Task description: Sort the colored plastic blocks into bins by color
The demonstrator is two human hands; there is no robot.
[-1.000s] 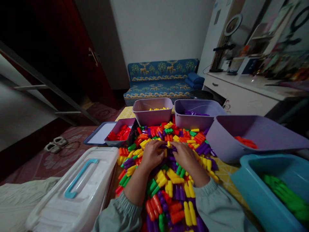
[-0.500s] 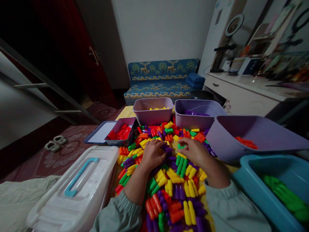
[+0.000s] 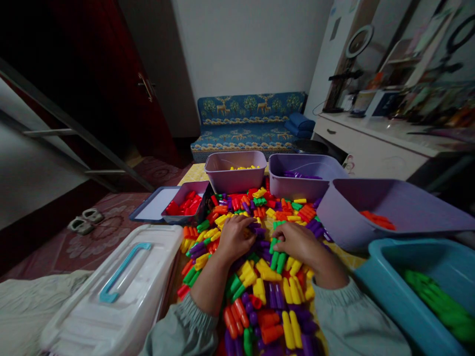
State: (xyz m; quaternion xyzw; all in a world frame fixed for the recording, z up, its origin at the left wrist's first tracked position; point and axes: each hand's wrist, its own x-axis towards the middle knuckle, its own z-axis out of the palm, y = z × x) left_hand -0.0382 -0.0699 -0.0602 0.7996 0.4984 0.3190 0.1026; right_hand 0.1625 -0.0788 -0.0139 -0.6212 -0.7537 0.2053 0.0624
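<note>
My left hand point(image 3: 236, 239) rests over the middle of a heap of plastic building pieces, its fingers curled inward beside some purple pieces point(image 3: 259, 229). What lies under those fingers is hidden. To its right, my right hand point(image 3: 299, 242) has its thumb and fingers closed at a green building piece point(image 3: 274, 244), partly covering it. Just below that hand, more green pieces point(image 3: 278, 262) lie side by side. Yellow pieces point(image 3: 292, 288), purple pieces point(image 3: 275, 295) and red-orange pieces point(image 3: 236, 319) spread toward me.
Around the heap stand a bin with yellow pieces point(image 3: 236, 179), one with purple point(image 3: 297, 187), a lilac bin with orange point(image 3: 341, 217), a teal bin with green point(image 3: 386, 262) and a box with red point(image 3: 181, 218). A lidded white box point(image 3: 148, 277) is at left.
My right hand has moved slightly down onto the green pieces. The yellow piece that lay across them no longer shows there. My left hand has hardly moved.
</note>
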